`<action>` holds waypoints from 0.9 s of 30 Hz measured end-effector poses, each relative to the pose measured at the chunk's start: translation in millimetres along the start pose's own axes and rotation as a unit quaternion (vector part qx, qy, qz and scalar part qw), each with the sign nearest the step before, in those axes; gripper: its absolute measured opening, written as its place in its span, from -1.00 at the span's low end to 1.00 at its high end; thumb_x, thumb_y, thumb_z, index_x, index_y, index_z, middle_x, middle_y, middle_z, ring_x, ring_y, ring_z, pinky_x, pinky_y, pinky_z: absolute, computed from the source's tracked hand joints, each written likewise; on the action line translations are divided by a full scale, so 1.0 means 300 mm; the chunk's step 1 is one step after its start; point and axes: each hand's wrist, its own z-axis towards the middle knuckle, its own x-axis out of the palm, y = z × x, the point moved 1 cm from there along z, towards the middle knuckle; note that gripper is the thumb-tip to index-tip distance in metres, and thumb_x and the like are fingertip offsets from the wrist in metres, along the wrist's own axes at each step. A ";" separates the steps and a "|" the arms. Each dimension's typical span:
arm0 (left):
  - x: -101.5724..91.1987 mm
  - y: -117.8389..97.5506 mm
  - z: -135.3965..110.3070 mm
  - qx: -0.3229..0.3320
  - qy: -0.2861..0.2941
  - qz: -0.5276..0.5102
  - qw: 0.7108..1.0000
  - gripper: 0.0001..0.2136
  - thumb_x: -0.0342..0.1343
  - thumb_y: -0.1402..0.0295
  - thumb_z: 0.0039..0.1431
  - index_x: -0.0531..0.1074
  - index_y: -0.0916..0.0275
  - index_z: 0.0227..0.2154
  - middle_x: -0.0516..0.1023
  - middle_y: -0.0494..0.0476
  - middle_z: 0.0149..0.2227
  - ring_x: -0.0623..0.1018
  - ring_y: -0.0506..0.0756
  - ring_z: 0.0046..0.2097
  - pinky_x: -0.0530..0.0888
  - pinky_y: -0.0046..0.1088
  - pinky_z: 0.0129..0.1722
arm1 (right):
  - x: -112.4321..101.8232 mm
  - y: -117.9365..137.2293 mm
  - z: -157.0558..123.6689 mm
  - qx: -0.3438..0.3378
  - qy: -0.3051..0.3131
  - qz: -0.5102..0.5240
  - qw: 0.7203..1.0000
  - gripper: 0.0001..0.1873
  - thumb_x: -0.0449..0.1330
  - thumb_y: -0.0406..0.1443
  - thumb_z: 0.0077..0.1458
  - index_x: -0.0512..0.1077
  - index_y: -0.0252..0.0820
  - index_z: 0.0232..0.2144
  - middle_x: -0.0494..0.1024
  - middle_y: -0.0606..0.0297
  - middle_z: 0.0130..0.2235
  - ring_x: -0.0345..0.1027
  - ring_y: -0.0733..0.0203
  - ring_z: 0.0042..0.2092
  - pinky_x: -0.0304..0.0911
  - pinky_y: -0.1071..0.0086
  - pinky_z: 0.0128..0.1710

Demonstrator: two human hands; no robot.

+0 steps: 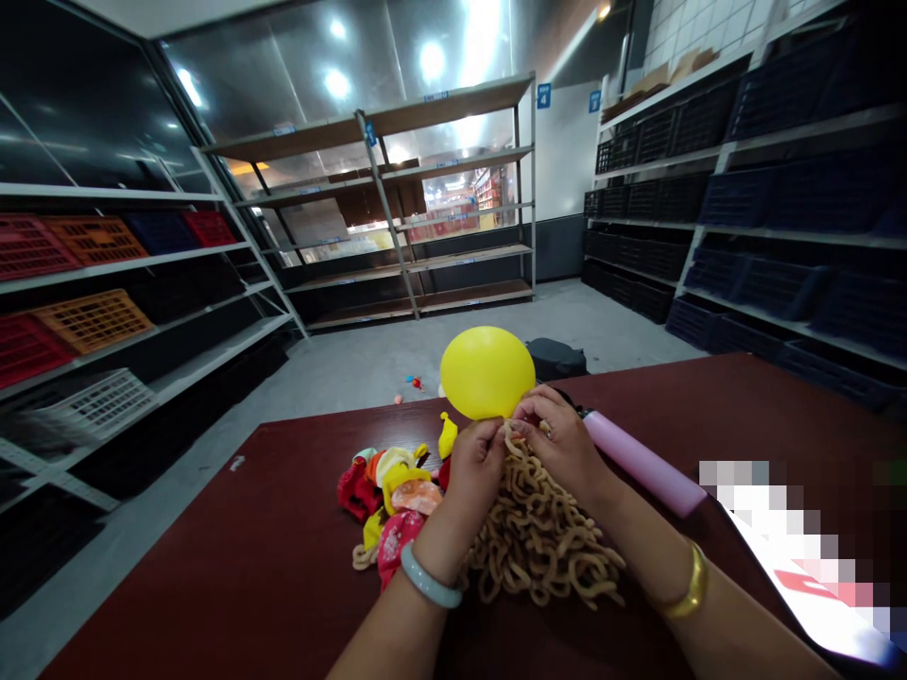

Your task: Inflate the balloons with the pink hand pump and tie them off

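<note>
An inflated yellow balloon (487, 370) stands above the far side of the table, its lower end at my fingertips. My left hand (479, 463) is closed in a pinch just under it. Thumb and fingers of my right hand (559, 439) also pinch at the balloon's neck, which the fingers mostly hide. Directly below, a heap of beige looped cord (549, 538) spreads over the table, and one strand reaches up between both hands. Left of my left wrist lies a pile of limp, colourful balloons (403, 496), with a small yellow one (447, 436) behind.
On the dark red table (233, 557) are a pink cylinder (644, 463) and a bright-screened device (800, 576), partly pixelated. A dark object (556, 359) is beyond the far edge. Shelving with crates (95, 321) lines the left; dark crates (765, 283) fill shelves at right.
</note>
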 end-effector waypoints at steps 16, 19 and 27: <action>0.003 0.010 0.001 -0.031 -0.024 -0.045 0.998 -0.72 0.02 0.24 0.19 0.47 0.31 -0.50 0.45 0.08 -0.51 0.38 0.03 -0.42 0.30 -0.48 -0.39 | 0.009 0.015 -0.009 -0.023 0.002 -0.030 0.999 -0.91 0.08 -0.32 0.17 0.36 -0.15 -0.38 0.38 0.22 -0.28 0.27 0.16 -0.17 0.21 0.27 -0.13; 0.000 0.002 0.001 -0.028 -0.036 -0.035 0.998 -0.73 0.02 0.25 0.20 0.49 0.32 -0.47 0.48 0.09 -0.48 0.40 0.04 -0.40 0.31 -0.48 -0.36 | 0.012 0.011 -0.014 -0.018 0.006 -0.040 0.999 -0.97 0.11 -0.33 0.15 0.35 -0.16 -0.35 0.39 0.22 -0.26 0.28 0.16 -0.16 0.23 0.27 -0.13; -0.008 0.021 0.001 -0.004 -0.037 0.020 0.999 -0.74 0.01 0.28 0.19 0.44 0.30 -0.52 0.46 0.10 -0.49 0.40 0.05 -0.40 0.30 -0.46 -0.35 | 0.009 0.006 -0.012 -0.028 -0.003 -0.067 0.997 -0.98 0.10 -0.36 0.13 0.32 -0.16 -0.36 0.40 0.19 -0.27 0.30 0.15 -0.16 0.26 0.25 -0.14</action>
